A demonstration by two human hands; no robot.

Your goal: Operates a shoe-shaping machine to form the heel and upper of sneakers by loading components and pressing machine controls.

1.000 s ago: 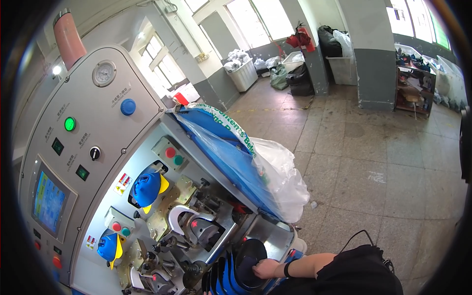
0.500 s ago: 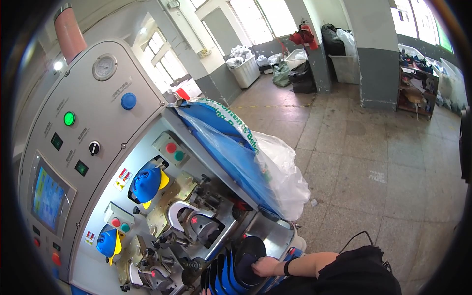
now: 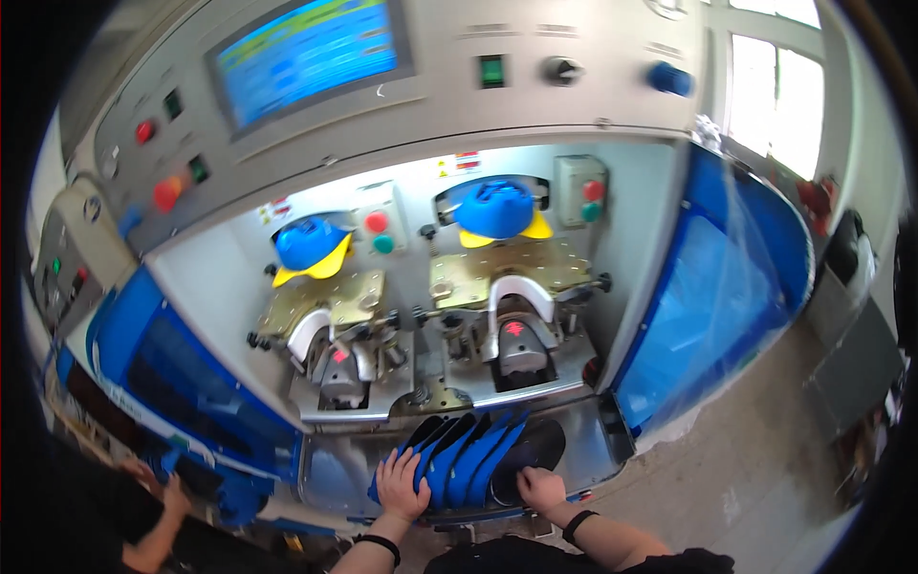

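A leaning row of curved black-and-blue pieces (image 3: 466, 463), which look like shoe uppers, lies on the metal tray in front of the machine. My left hand (image 3: 399, 480) rests on the left end of the row, fingers stretched out over the pieces. At the right end, my right hand (image 3: 542, 488) has its fingers curled at the edge of a black rounded piece (image 3: 537, 448), pinching it. Beyond the row stand two moulding stations, each with a white curved clamp (image 3: 521, 295) around a grey form (image 3: 521, 356).
Blue-and-yellow padded moulds (image 3: 497, 210) hang above both stations. Red and green buttons (image 3: 592, 199) are beside them. Blue side guards (image 3: 712, 287) flank the bay; a screen (image 3: 306, 57) sits above. At the lower left, another person's hands (image 3: 174, 497) hold a dark piece.
My view has swung left from the room and floor to face the machine squarely. My left hand has come into full view on the row; my right hand stays at its right end.
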